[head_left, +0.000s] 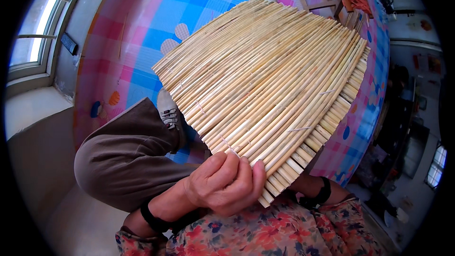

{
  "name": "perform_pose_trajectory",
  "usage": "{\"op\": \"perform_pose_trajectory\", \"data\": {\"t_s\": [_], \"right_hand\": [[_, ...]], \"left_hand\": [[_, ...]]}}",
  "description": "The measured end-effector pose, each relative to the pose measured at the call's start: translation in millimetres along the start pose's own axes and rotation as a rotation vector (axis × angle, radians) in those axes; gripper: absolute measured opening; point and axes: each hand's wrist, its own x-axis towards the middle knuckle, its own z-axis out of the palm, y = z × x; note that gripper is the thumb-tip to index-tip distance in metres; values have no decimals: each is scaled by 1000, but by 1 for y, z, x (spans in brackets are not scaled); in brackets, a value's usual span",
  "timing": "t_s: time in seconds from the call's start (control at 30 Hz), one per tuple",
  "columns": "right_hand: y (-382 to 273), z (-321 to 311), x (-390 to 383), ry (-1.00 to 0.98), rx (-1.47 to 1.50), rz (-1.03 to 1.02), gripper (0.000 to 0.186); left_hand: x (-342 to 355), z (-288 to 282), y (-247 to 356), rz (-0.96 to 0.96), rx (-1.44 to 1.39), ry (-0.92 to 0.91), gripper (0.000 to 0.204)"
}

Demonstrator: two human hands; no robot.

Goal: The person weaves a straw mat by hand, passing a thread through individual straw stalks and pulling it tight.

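A large mat of pale reed sticks (256,71) lies across my lap, bound at intervals with short pale threads (201,109). Along its right side a second row of shorter stick ends shows beneath the upper layer. My left hand (225,182) is closed at the near edge, fingertips pinched at the mat beside a white thread (226,143); whether they grip the thread itself I cannot tell. My right forearm (322,189) goes under the mat's right side, which hides that hand. My bent left leg and a shoe (169,114) show at left.
A checked pink-and-blue sheet (132,33) is spread beneath. A wooden frame (322,4) with red cloth stands at top right. A window (35,28) with a sill and a dark remote (68,44) is at left. Dark furniture (393,132) lines the right.
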Motion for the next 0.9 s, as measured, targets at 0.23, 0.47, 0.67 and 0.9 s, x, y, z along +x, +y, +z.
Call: {"op": "perform_pose_trajectory", "data": {"t_s": [0.23, 0.47, 0.67, 0.9], "right_hand": [[-13, 14, 4, -73, 17, -100, 42], [-19, 18, 3, -74, -391, -300, 41], [-8, 14, -2, -45, 45, -242, 40], [-5, 26, 7, 57, -87, -252, 36]], "left_hand": [[-7, 3, -4, 50, 18, 52, 20], [-14, 5, -3, 33, 28, 88, 18], [1, 5, 1, 9, 22, 83, 18], [-18, 8, 4, 2, 46, 95, 19]]}}
